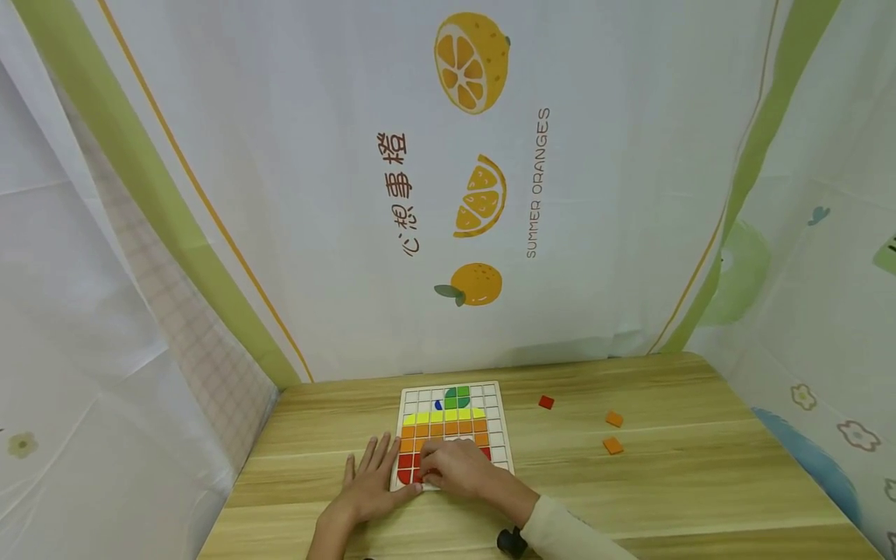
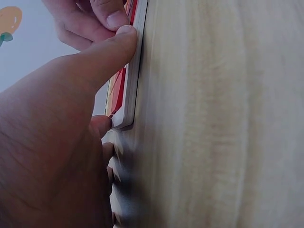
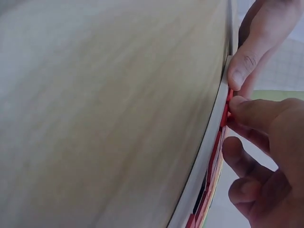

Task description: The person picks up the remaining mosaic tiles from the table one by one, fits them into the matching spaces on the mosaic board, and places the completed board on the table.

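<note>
Head view: one pale, thin gridded board point(image 1: 492, 414), flat on wood-grain worktop point(image 1: 630, 498); square and round-cornered tiles point(image 1: 437, 428) banded yellow, orange, red, with green above. Right hand point(image 1: 458, 467): grip closed, pinching red tile point(image 3: 224, 118) at board's near edge. Left hand point(image 1: 371, 490): grip slack, fingers spread, thumb on near edge. Loose, right: two orange squares point(image 1: 613, 446).
</note>
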The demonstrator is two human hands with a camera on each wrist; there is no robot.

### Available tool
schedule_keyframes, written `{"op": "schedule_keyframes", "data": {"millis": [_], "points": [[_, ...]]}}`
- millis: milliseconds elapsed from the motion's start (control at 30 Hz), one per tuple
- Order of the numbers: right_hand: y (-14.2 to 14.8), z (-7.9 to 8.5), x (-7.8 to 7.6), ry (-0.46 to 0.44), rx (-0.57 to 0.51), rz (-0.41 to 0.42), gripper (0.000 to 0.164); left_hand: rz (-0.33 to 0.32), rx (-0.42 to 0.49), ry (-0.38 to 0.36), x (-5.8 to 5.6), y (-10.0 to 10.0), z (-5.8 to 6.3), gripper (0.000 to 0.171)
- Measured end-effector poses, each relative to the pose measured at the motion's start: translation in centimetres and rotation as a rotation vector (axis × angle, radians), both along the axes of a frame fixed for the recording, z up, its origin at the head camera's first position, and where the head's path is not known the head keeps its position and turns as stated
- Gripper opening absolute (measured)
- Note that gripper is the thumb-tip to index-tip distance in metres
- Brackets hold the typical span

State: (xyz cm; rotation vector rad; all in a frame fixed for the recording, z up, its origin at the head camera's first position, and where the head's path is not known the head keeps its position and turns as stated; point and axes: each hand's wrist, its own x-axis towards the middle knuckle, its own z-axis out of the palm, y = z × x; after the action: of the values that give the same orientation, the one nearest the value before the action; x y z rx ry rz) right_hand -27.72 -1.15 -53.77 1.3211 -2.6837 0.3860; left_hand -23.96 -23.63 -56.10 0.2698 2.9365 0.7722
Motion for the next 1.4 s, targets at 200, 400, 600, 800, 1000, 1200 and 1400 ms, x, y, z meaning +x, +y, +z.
{"op": "schedule_keyframes", "data": {"millis": [200, 400, 600, 800, 1000, 1200, 1400], "points": [[0.1, -0.3, -0.2, 0.007, -0.002, 0.027, 0.007, 0.016, 0.01, -0.005, 0.2, 0.2, 0.1, 0.11], [0.2, -0.6, 0.0, 0.003, -0.015, 0.021, 0.01, 0.038, -0.013, -0.002, -0.3, 0.0, -0.9, 0.111], [0.2, -0.6, 0.1, 0.005, -0.023, 0.022, 0.01, 0.012, 0.036, -0.022, 0.5, 0.3, 0.5, 0.11], [0.3, -0.8, 0.2, 0.006, -0.037, 0.024, 0.01, 0.03, 0.003, -0.018, 0.0, 0.1, -0.3, 0.111], [0.5, -0.7, 0.2, 0.006, -0.039, 0.023, 0.01, 0.022, 0.023, -0.001, 0.1, 0.2, -0.4, 0.112], [0.6, -0.9, 0.2, 0.017, -0.03, 0.016, 0.01, 0.011, 0.028, 0.0, 0.1, 0.2, -0.1, 0.109], [1.3, -0.9, 0.1, -0.003, -0.085, 0.017, 0.01, 0.002, 0.048, 0.02, 0.3, 0.2, -0.1, 0.107]]}}
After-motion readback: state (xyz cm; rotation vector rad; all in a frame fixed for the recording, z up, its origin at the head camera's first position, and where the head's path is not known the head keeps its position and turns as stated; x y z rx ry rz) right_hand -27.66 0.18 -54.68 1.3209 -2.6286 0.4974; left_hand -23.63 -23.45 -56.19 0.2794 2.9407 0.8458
